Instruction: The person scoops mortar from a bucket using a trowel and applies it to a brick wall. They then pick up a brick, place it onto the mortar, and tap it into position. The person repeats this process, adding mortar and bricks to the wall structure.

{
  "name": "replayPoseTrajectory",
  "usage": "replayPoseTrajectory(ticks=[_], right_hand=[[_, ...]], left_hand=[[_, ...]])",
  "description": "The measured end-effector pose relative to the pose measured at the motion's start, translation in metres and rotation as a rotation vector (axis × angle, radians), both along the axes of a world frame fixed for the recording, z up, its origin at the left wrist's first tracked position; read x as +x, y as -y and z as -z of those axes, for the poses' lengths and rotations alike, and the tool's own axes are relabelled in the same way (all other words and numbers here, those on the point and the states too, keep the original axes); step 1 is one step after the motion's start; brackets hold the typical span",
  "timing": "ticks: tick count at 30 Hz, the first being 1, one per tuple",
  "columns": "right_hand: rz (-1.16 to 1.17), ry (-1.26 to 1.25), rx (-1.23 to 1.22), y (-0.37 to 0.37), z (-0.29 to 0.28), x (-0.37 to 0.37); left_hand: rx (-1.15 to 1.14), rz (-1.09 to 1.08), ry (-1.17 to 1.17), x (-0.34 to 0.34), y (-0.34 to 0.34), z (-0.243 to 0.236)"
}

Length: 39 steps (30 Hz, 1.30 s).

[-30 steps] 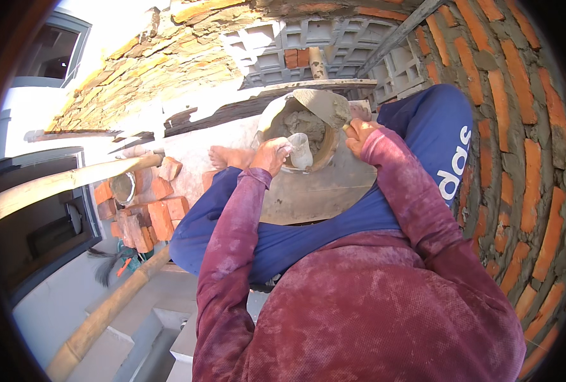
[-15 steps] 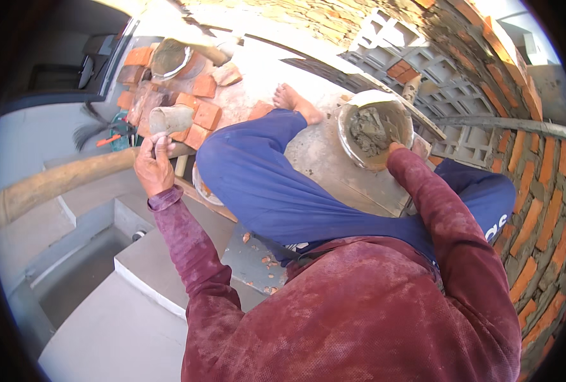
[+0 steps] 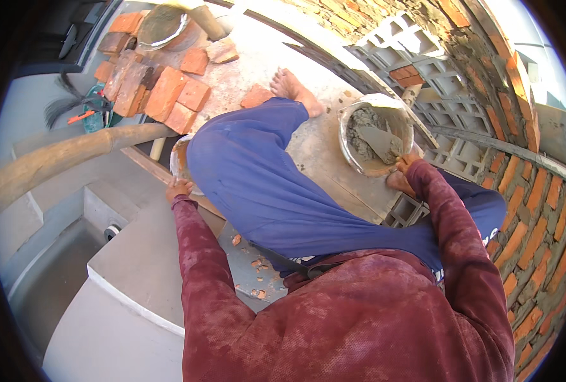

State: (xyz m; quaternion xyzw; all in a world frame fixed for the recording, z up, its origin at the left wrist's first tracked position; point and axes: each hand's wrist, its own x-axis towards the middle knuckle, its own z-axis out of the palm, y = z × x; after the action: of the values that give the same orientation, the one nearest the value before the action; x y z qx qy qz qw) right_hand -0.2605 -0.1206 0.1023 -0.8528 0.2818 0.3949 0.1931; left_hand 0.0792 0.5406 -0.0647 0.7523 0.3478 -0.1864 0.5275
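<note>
My right hand (image 3: 406, 163) is closed round the handle of a trowel (image 3: 381, 142), whose flat blade rests on grey wet mortar (image 3: 361, 120) inside a mortar-caked bucket (image 3: 344, 145). On the other side, my left hand (image 3: 179, 189) reaches down to a second bucket (image 3: 179, 159) beside my bent knee. Its fingers look curled at the bucket's near side, and what they grip cannot be made out. My blue-trousered leg hides most of that bucket and whatever is in it.
Loose orange bricks (image 3: 167, 94) are stacked at the far left, near another bucket (image 3: 162, 27). A bamboo pole (image 3: 72, 159) crosses on the left above a lower grey ledge and a recessed basin. Pale lattice blocks (image 3: 404, 48) and a brick wall (image 3: 528, 248) line the right.
My left hand has lowered from raised, holding a greyish cup, to the bucket beside my knee; the cup is out of sight. The trowel blade now shows on the mortar.
</note>
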Motion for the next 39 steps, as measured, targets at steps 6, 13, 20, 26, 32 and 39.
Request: replayPoseTrajectory(ticks=[6,13,20,26,32,39], right_hand=[[-0.214,-0.166,-0.289,-0.033,-0.098,0.075],[-0.181,-0.317,-0.329,-0.034,-0.026,0.098],[-0.033,-0.301,-0.035,-0.030,-0.015,0.055],[0.276,0.040,0.075,-0.040,-0.001,0.046],[1.186,0.082,1.207,-0.081,0.029,0.035],[1.286,0.019,1.628,-0.059,-0.020,0.073]], left_hand=[[-0.107,0.039,0.806,0.080,0.156,-0.274],[0.060,1.211,0.394,0.000,0.452,-0.171],[-0.056,1.178,0.041,-0.100,0.476,-0.090],[0.006,0.909,0.239,-0.113,0.487,-0.092],[0.091,1.104,0.216,-0.085,0.483,-0.101],[1.075,0.895,1.356,-0.003,0.426,-0.020]])
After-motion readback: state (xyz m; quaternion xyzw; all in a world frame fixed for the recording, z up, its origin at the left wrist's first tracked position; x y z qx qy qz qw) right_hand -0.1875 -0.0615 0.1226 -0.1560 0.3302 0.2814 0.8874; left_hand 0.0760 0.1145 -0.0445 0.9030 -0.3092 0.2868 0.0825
